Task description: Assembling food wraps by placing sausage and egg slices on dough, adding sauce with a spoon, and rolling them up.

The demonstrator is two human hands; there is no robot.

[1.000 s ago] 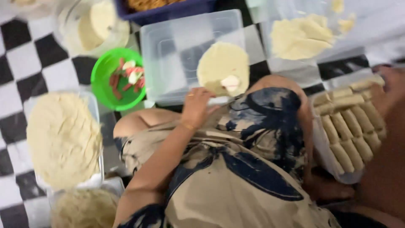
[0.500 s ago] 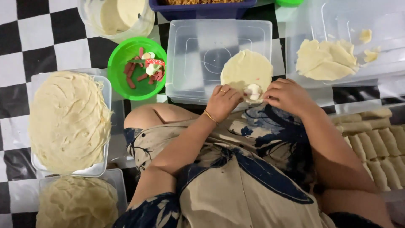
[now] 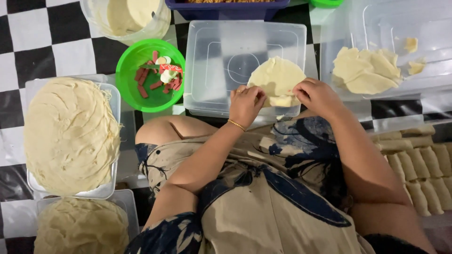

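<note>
A round pale wrapper sheet (image 3: 277, 75) lies on an upturned clear plastic lid (image 3: 221, 61) in front of me. My left hand (image 3: 245, 104), with a gold bracelet at the wrist, pinches the sheet's near left edge. My right hand (image 3: 318, 96) grips the near right edge. Between the two hands the near edge is folded over a small lump of filling (image 3: 281, 100).
A green bowl (image 3: 134, 87) of sausage strips and egg pieces stands left of the lid. Two clear tubs with stacked wrappers (image 3: 70, 136) sit at the far left. A pile of loose wrappers (image 3: 365, 70) lies at the right, finished rolls (image 3: 423, 164) below it. The floor is checkered black and white.
The view has shifted and steadied over the lid. My right hand came in from the right onto the wrapper, and both hands now hold its near edge folded over the filling.
</note>
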